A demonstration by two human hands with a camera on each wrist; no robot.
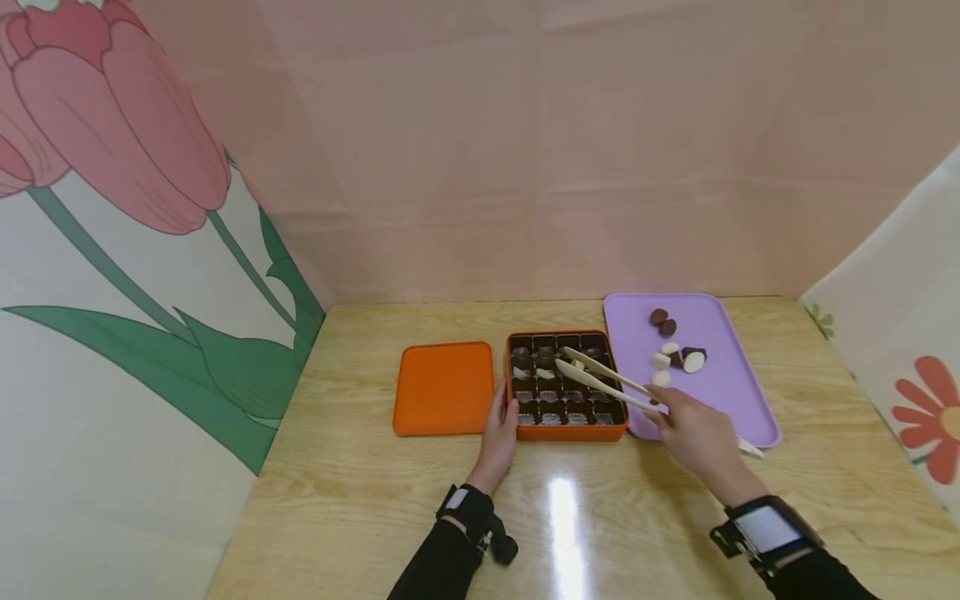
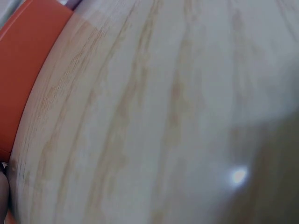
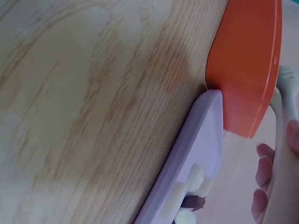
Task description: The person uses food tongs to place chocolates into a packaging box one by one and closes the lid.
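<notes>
Orange box [image 1: 567, 433] at centre stage, its dark liner [image 1: 577, 408] split into small compartments, and the tongs [image 3: 286, 186] are right over it! The step in hand looks like the filling of those compartments: dark and pale pieces show towards the back, while the front rows look bare from here. Right hand [image 1: 701, 437] has its fingers curled firmly around the tongs, just off the box's right-hand side, with the tips reaching in over the compartments. Is there a piece between those tips? Something pale shows there, but I cannot tell whether it is gripped or lying below. Left hand [image 1: 498, 437] lies right against the box's left wall, fingers nearly straight, touching rather than wrapped around it. Over on the right, the purple tray [image 1: 738, 392] sits up close to the box, with dark round pieces [image 1: 658, 317] at its far end and pale pieces [image 1: 670, 348] nearer the hand. To the left, just beside the box, there's the flat orange lid [image 1: 444, 389]. The next move, I'd judge, calls for precision: tips squared over one compartment, box held steady, a gentle easing of the squeeze.
</notes>
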